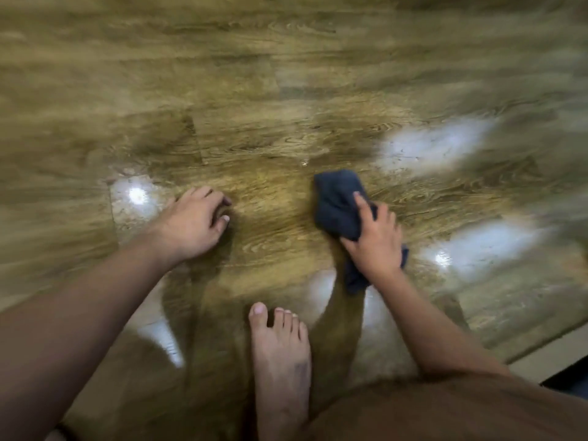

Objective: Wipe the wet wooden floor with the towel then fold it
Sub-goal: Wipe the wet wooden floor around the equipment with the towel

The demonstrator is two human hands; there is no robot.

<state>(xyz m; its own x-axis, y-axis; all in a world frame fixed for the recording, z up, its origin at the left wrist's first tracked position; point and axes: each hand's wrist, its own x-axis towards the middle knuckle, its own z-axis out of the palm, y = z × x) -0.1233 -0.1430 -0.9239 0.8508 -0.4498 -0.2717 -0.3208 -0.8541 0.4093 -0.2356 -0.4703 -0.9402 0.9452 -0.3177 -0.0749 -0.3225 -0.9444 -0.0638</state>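
Dark blue-grey towel point(339, 205) lies bunched on the wet wooden floor point(286, 128), under the right hand point(375, 240). Most of the cloth sticks out ahead of the fingers and to their left, and a smaller tail shows behind the wrist. That hand presses down on the towel with the forefinger stretched forward over it and the thumb hooked round its near edge, so it grips the cloth. The left hand point(194, 224) is well apart to the left, planted on the bare floor with its fingers curled under and holding nothing. Both forearms reach forward and down. A bare foot point(280, 361) stands on the boards between the arms, near the towel's tail. Bright light patches shine on the wet boards.
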